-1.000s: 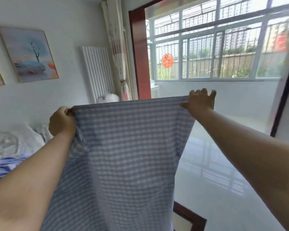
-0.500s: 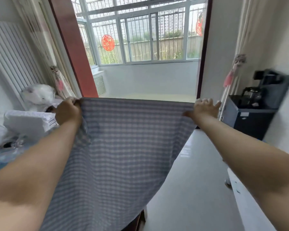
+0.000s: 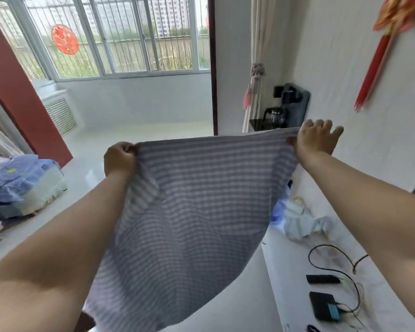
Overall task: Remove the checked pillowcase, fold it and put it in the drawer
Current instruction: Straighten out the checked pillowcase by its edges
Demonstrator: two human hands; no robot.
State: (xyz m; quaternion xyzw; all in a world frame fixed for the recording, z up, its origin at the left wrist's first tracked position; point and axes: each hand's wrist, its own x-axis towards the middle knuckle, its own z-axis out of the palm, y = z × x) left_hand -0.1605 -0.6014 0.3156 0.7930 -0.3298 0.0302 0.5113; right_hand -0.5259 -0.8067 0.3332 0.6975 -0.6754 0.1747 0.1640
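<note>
The checked blue-grey pillowcase [image 3: 197, 212] hangs spread out in front of me, held up by its top edge. My left hand [image 3: 120, 160] grips the top left corner in a closed fist. My right hand [image 3: 315, 140] pinches the top right corner with the thumb under the cloth, the other fingers spread above the edge. The lower part of the pillowcase billows toward me and hides the floor beneath it. No drawer shows in this view.
A white surface [image 3: 297, 264] at the right carries crumpled white cloth [image 3: 304, 221], black cables and small dark devices [image 3: 325, 306]. A black water dispenser [image 3: 288, 109] stands by the right wall. Bedding [image 3: 22, 185] lies at the left. A balcony doorway with barred windows [image 3: 120, 37] is ahead.
My view has swung right, from the bed and radiator toward the right wall and white surface. Both hands keep hold of the pillowcase's top corners, still spread out.
</note>
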